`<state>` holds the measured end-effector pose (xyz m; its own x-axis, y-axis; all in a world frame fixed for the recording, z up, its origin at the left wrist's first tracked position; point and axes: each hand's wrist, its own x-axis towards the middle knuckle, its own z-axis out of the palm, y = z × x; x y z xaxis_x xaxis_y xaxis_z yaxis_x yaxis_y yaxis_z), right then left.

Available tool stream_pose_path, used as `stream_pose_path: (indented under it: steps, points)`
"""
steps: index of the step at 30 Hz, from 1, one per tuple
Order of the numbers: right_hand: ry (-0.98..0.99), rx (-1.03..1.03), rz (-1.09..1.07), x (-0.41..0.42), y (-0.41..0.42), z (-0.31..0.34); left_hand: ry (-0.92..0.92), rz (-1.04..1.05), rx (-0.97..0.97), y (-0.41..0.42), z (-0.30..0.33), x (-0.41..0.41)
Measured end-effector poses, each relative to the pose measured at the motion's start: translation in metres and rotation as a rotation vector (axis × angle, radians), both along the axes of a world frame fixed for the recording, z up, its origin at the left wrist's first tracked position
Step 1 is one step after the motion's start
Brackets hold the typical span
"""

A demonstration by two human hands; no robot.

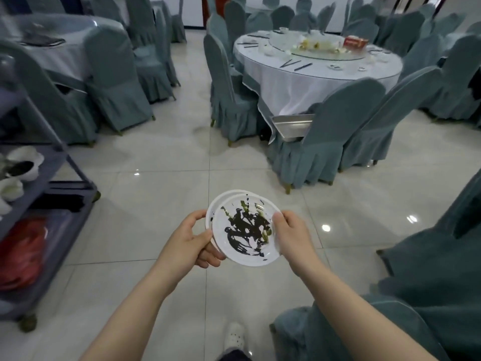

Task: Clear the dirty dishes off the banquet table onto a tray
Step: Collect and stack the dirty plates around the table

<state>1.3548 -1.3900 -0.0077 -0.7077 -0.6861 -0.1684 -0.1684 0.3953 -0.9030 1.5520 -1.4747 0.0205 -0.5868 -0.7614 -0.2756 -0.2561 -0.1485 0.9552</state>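
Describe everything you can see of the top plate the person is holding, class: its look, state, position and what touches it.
The top plate is round, white and glossy, ceramic or plastic by its look. Its face is smeared with dark sauce and a few green scraps. It tilts slightly and lies offset on a second white plate, whose rim shows up-left. The pair is held above the tiled floor. The left hand grips the left edge, thumb on the rim; the right hand holds the right edge.
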Motion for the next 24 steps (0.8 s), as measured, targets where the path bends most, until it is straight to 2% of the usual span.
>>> stream_pose_path:
  steps: [7, 14, 20, 24]
  points:
    - [0.009, 0.03, -0.033, -0.071, -0.091, 0.001, -0.075, -0.113, -0.018, -0.094, 0.011, -0.076]
    - [-0.128, -0.038, -0.156, -0.152, -0.11, 0.012, -0.069, -0.257, -0.074, -0.168, 0.007, -0.176]
    - [-0.155, -0.003, -0.395, -0.221, -0.1, 0.025, -0.01, -0.428, -0.088, -0.223, 0.008, -0.279]
    - [-0.163, -0.056, -0.644, -0.254, -0.087, 0.036, 0.014, -0.581, -0.104, -0.254, 0.012, -0.35]
